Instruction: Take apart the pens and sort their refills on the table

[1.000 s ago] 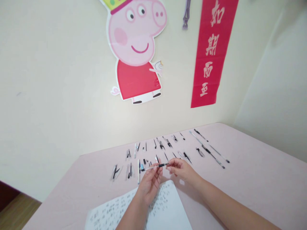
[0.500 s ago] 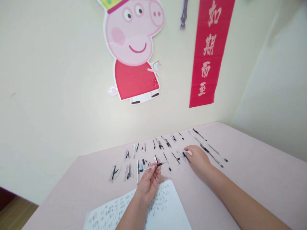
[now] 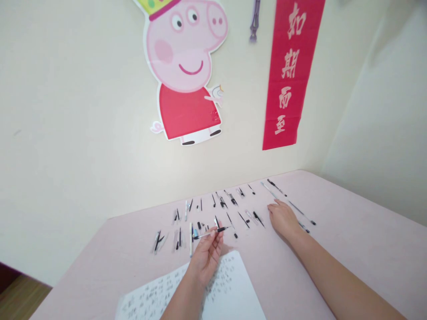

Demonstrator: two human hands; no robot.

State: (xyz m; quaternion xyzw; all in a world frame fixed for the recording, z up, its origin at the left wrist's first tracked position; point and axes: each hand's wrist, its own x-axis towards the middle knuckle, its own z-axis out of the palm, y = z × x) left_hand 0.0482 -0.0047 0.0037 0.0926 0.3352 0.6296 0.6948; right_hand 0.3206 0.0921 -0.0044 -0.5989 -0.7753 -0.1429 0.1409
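Observation:
My left hand (image 3: 209, 253) is closed around a clear-barrelled pen (image 3: 203, 234) with a black grip, held above the table with its tip toward the right. My right hand (image 3: 283, 218) reaches low over the right side of the table, fingers partly stretched and slightly apart. Beneath it lies a pen (image 3: 304, 227), mostly covered by the hand; only its lower end shows. Just beyond the fingers is a long pale blue pen or refill (image 3: 268, 189). Left of the right hand rest a black pen part (image 3: 258, 218) and a clear piece (image 3: 251, 216).
Pen parts, refills and caps lie in two rough rows, among them a white pen (image 3: 191, 240) and a black pen (image 3: 276, 187). A handwritten sheet (image 3: 240, 289) is under my left forearm. The pink table (image 3: 350, 249) meets a wall with a pig cutout (image 3: 190, 111) and a red banner (image 3: 283, 106).
My right hand has moved right, away from the black pen part, and now covers most of the black-gripped pen there. My left hand stays put with its pen.

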